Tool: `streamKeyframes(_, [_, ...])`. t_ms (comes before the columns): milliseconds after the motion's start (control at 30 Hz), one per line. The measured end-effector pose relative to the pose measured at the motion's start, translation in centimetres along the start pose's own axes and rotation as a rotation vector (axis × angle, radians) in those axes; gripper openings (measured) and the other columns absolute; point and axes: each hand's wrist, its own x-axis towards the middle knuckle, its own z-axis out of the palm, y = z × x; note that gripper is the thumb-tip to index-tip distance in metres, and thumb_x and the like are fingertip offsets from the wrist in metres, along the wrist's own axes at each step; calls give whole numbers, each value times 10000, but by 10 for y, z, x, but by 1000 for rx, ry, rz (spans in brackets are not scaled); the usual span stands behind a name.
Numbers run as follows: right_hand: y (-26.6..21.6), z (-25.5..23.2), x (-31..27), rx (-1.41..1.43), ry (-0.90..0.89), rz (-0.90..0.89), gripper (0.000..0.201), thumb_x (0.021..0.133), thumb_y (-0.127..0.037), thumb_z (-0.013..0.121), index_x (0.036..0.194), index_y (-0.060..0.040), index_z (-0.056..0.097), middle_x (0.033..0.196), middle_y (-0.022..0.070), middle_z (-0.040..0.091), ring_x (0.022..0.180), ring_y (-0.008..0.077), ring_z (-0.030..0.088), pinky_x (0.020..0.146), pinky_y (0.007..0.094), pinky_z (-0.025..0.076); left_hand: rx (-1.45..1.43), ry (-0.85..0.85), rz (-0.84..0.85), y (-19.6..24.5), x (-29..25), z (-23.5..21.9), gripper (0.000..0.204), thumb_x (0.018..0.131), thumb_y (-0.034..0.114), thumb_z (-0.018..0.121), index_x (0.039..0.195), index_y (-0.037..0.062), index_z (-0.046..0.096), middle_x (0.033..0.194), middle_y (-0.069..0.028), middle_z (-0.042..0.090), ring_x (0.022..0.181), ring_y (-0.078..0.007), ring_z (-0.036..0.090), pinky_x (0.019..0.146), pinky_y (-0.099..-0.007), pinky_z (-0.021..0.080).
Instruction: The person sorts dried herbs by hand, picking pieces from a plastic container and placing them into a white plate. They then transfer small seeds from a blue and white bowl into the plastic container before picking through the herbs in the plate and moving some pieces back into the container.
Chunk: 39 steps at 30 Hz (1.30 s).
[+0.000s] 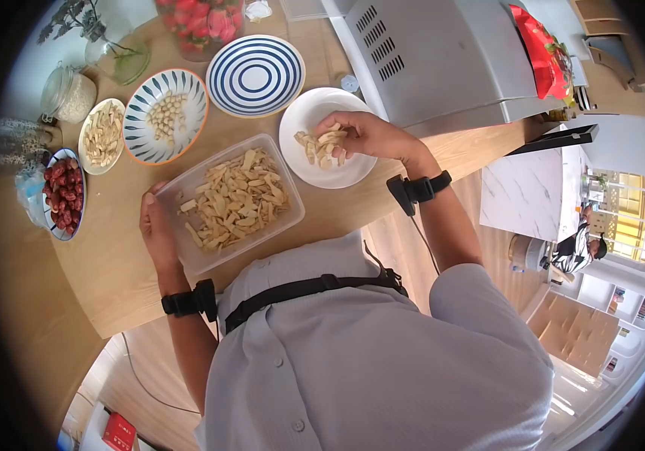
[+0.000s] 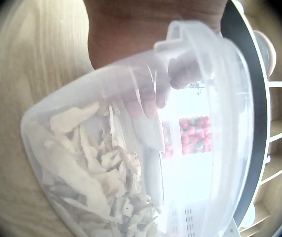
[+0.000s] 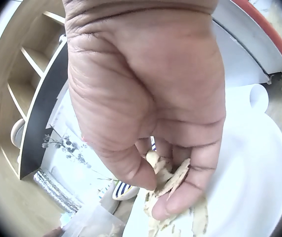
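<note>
A clear plastic container (image 1: 292, 197) full of pale dried slices (image 1: 236, 197) stands at the table's near edge. My left hand (image 1: 158, 229) holds its left side, fingers on the outer wall; the left wrist view shows the fingers (image 2: 141, 94) through the clear plastic. Over a white plate (image 1: 337, 177), my right hand (image 1: 371, 135) pinches several slices between thumb and fingers. In the right wrist view these slices (image 3: 173, 180) are gripped by the fingertips, with more slices on the plate (image 3: 259, 168) beneath.
Behind lie a blue-ringed plate (image 1: 255, 75), a leaf-patterned plate (image 1: 134, 128) with pale pieces, a small dish of slices (image 1: 102, 135) and a dish of red dates (image 1: 63, 194). A grey appliance (image 1: 443, 60) stands right; glass jar (image 1: 74, 94) and vase (image 1: 123, 60) at back left.
</note>
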Motion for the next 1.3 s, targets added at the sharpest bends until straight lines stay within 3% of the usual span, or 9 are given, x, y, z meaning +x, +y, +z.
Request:
streamKeyframes(200, [-3, -1, -6, 66, 4, -36, 381, 942, 112, 521, 1279, -23, 638, 1146, 102, 709, 1014, 164, 726, 877, 316, 610, -27, 3, -2, 2, -1, 4, 452, 1128, 390, 446, 1254, 16, 666, 1148, -57, 699, 1065, -142, 624, 960, -295, 482])
streamKeyframes(300, [7, -3, -1, 44, 22, -73, 440, 943, 137, 475, 1302, -56, 641, 1151, 72, 707, 935, 140, 725, 826, 289, 593, -18, 1, -1, 3, -1, 4, 454, 1129, 393, 444, 1257, 17, 663, 1148, -58, 697, 1064, -142, 622, 958, -295, 481])
streamKeyframes(500, [-5, -4, -6, 39, 156, 47, 403, 949, 100, 463, 1288, -47, 624, 1138, 82, 710, 856, 147, 741, 741, 275, 578, -22, 6, -10, 4, -2, 5, 453, 1130, 392, 441, 1253, 16, 662, 1149, -58, 692, 1069, -145, 617, 962, -298, 476])
streamKeyframes(600, [0, -7, -6, 1, 146, 53, 390, 953, 87, 473, 1298, -34, 609, 1141, 93, 710, 900, 147, 736, 739, 278, 578, -27, -3, -1, 4, -2, 5, 452, 1131, 389, 439, 1250, 12, 660, 1152, -58, 690, 1073, -145, 615, 969, -299, 472])
streamKeyframes(900, [10, -12, -11, -79, 230, -35, 345, 954, 122, 523, 1252, 7, 651, 1155, 110, 726, 1012, 172, 719, 849, 311, 612, -34, -14, 13, 5, -2, 5, 447, 1132, 380, 442, 1246, 6, 658, 1152, -50, 688, 1071, -139, 614, 974, -299, 471])
streamKeyframes(1100, [7, -8, -11, -153, 325, -133, 291, 927, 151, 559, 1142, 12, 697, 1117, 110, 752, 992, 195, 731, 822, 317, 633, -49, -18, 13, 2, -2, 4, 446, 1130, 388, 454, 1245, 10, 660, 1145, -40, 685, 1062, -129, 610, 966, -297, 473])
streamKeyframes(1200, [4, -10, -13, -301, 334, -107, 347, 919, 160, 548, 1212, 23, 675, 1128, 107, 741, 1025, 188, 736, 862, 307, 625, -42, -26, 15, 3, -2, 3, 446, 1128, 394, 458, 1246, 14, 661, 1146, -38, 685, 1066, -128, 609, 965, -296, 473])
streamKeyframes(1300, [3, -7, -15, -267, 372, -136, 336, 926, 156, 542, 1201, 21, 681, 1120, 115, 744, 999, 203, 744, 843, 314, 630, -44, -26, 9, 1, -1, 2, 446, 1126, 398, 461, 1245, 18, 663, 1148, -38, 684, 1068, -128, 607, 968, -294, 471])
